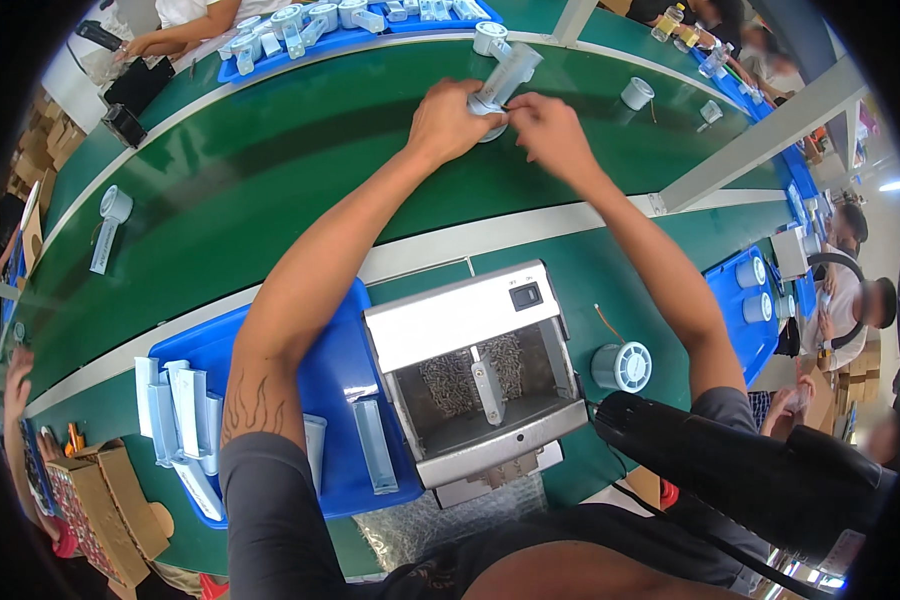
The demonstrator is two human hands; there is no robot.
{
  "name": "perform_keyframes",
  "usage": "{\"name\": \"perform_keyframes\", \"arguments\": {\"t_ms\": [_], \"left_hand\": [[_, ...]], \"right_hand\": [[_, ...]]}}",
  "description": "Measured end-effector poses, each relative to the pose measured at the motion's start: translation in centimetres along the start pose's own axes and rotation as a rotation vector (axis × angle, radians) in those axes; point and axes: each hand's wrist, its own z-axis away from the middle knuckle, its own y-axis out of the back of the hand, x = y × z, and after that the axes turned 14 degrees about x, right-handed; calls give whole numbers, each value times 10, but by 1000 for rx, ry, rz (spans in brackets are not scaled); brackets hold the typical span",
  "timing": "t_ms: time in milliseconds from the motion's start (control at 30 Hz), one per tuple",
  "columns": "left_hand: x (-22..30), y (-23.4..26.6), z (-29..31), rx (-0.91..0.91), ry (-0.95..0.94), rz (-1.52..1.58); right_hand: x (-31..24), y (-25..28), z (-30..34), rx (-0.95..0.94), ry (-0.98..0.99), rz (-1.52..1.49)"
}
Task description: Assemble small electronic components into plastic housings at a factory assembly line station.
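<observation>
Both my arms reach across to the green conveyor belt. My left hand (450, 122) is closed around a pale blue plastic housing (510, 75), which has a round base and a long trough-shaped arm tilted up to the right. At the right side of that base my right hand (552, 132) has its fingers pinched together. What they hold, perhaps a thin wire, is too small to make out. Just beyond the housing stands a round white-and-blue part (489, 38).
A metal screw feeder (470, 320) full of small screws sits before me. A blue tray (335, 340) holds pale blue troughs (375, 445). Right are a round grilled part (622, 367) and a black power tool (710, 460). A white post (760, 150) slants across the right.
</observation>
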Motion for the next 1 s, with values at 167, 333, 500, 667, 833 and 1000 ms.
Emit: {"name": "perform_keyframes", "arguments": {"t_ms": [167,333,500,667,833,1000], "left_hand": [[-24,1,-3,-307,140,493],[-31,26,-25,-475,286,527],[-49,46,-43,-514,207,462],[-91,74,-55,254,64,372],[-76,122,-51,338,-50,158],[-30,158,-31,197,-71,137]], "right_hand": [[2,15,-44,-350,-632,-328],[-2,10,-50,27,-401,-297],[4,2,-73,-196,-421,-348],[10,-48,-78,-109,-635,-605],[7,-93,-80,33,-769,-727],[33,-110,-80,-70,-808,-770]]}}
